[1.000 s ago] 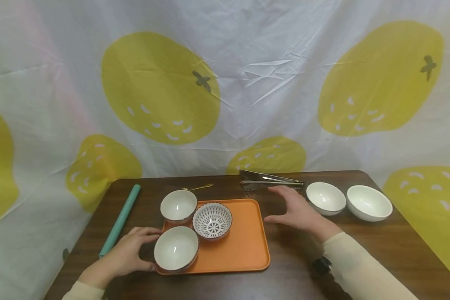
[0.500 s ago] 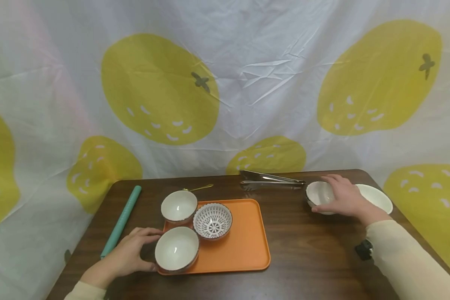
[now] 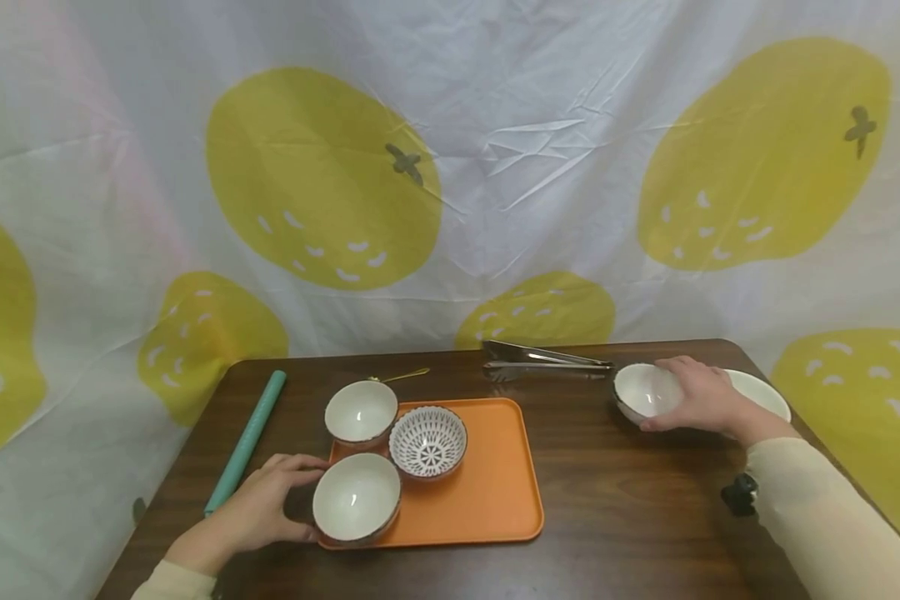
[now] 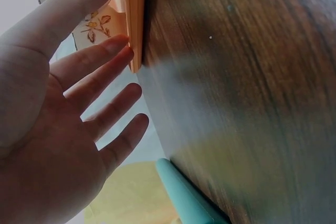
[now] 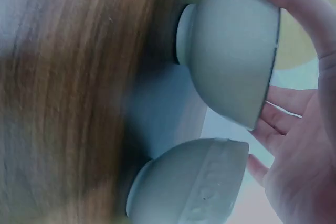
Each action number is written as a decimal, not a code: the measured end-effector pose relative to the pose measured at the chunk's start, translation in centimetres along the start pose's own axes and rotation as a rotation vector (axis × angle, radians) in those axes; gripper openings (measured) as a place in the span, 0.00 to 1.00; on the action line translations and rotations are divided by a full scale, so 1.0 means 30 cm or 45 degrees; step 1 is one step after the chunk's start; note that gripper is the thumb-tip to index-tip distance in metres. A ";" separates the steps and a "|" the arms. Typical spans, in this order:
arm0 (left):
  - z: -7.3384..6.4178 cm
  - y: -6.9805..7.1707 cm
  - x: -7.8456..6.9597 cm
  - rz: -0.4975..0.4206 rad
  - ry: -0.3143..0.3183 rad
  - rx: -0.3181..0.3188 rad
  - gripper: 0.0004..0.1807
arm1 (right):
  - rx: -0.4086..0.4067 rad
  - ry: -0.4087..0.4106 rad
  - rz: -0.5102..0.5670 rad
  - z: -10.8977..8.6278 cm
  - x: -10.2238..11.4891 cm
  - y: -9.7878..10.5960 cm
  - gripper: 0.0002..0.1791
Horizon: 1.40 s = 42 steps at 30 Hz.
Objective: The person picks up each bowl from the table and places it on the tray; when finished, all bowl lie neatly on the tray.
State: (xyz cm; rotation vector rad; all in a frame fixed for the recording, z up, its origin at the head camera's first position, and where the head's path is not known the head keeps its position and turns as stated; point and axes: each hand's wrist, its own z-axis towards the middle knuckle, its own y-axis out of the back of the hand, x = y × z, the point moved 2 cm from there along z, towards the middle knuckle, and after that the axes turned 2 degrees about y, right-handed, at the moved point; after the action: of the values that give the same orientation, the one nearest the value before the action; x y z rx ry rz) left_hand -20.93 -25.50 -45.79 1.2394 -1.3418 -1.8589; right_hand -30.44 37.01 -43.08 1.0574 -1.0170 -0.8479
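Note:
My right hand (image 3: 696,398) grips a white bowl (image 3: 640,392) by its right side, thumb at the near rim and fingers at the far side. In the right wrist view this bowl stands upright, its foot ring close over the table. A second white bowl (image 3: 759,397) is partly hidden behind that hand. My left hand (image 3: 266,507), fingers spread, is at the left edge of an orange tray (image 3: 495,483), beside the front white bowl (image 3: 356,498). A back white bowl (image 3: 361,412) and a black-and-white patterned bowl (image 3: 428,443) also sit on the tray.
A teal rod (image 3: 247,442) lies at the left of the brown table (image 3: 600,517). Metal tongs (image 3: 543,358) lie at the back, and a thin gold utensil (image 3: 405,375) lies behind the tray. A lemon-print curtain (image 3: 465,192) hangs behind.
My right hand has moved right from beside the tray to the nearer of the two right-hand bowls and taken hold of it. The left hand stays in place.

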 end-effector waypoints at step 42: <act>0.001 0.012 -0.009 -0.009 0.007 0.013 0.42 | 0.012 0.354 0.347 0.212 0.598 -0.240 0.64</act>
State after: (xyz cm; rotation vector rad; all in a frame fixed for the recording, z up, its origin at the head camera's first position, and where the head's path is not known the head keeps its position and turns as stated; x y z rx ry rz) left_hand -20.86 -25.40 -45.37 1.2547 -1.3472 -1.8548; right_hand -31.36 16.73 -44.56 0.9854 -0.9036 -0.4606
